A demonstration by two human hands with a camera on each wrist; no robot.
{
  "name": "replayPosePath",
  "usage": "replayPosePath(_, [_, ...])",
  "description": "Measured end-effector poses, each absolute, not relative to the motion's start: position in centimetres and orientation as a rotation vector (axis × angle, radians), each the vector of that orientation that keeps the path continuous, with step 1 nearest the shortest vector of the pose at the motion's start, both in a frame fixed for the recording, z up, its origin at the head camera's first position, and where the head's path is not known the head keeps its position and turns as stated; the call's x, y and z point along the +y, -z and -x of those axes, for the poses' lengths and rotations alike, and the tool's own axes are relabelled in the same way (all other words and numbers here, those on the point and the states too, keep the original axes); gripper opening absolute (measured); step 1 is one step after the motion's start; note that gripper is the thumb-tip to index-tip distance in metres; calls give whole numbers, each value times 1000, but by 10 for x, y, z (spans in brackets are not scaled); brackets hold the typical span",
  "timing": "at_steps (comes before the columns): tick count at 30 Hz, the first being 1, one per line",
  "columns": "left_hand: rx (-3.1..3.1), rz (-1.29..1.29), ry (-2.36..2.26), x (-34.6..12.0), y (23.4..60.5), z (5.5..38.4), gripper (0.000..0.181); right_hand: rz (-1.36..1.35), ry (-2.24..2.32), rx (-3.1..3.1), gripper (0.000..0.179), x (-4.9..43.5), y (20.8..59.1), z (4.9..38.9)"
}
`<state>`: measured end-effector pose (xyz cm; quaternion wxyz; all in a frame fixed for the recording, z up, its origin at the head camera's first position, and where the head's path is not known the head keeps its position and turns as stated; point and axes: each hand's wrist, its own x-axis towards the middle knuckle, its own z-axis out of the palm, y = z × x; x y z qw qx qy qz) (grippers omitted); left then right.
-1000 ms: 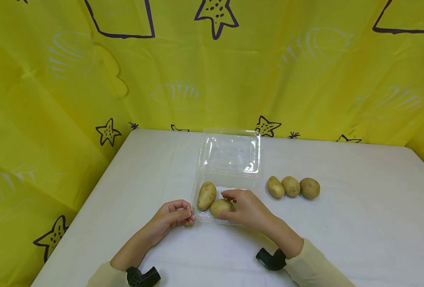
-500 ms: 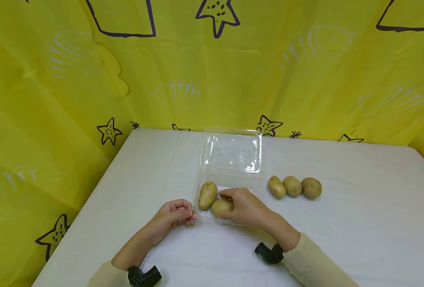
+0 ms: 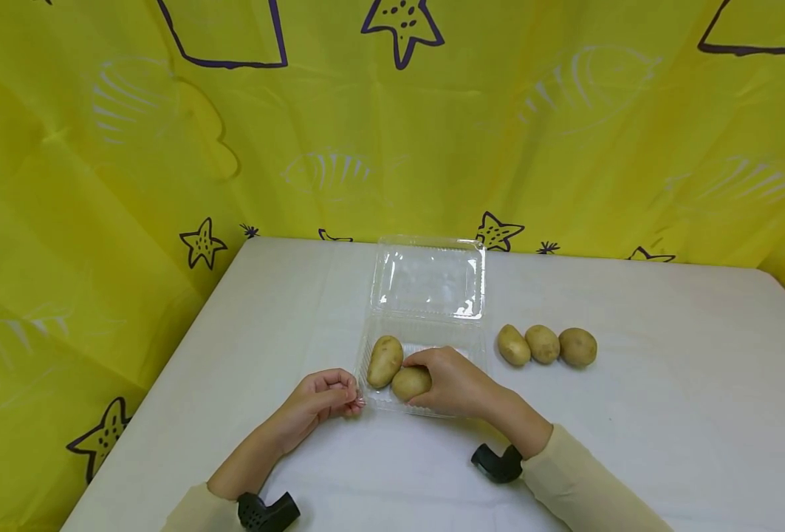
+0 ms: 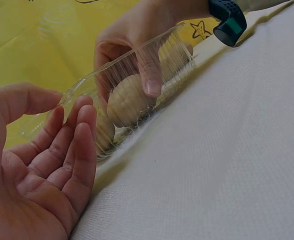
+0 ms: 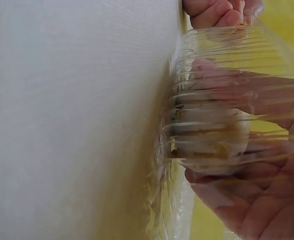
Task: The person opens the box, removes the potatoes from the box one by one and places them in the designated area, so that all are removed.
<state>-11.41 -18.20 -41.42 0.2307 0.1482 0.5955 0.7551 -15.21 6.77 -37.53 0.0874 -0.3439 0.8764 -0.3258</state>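
Observation:
A clear plastic clamshell container point(image 3: 425, 284) lies with its lid folded back. My left hand point(image 3: 322, 403) pinches the near left corner of its base between thumb and fingers. One long potato point(image 3: 385, 362) lies at the left inside. Beside it is a rounder potato point(image 3: 410, 384), which my right hand point(image 3: 455, 380) grips with the thumb on the near side and fingers on the far side. Through the ribbed wall in the left wrist view, another potato point(image 4: 174, 57) appears beyond my right thumb; in the head view my right hand hides it.
Three more potatoes, a left one point(image 3: 513, 346), a middle one point(image 3: 542, 344) and a right one point(image 3: 577, 347), sit in a row right of the container. A white cloth point(image 3: 664, 399) covers the table. Yellow patterned curtains point(image 3: 339, 111) stand behind and at the left.
My right hand has shifted slightly left, and its fingers have come closer around the rounder potato. My left hand stays at the container's corner.

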Motion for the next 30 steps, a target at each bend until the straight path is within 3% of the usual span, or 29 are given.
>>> replayPosePath(30, [1640,-388,-2074,-182,412,113,5,919,1047,2671,46,88,351,145])
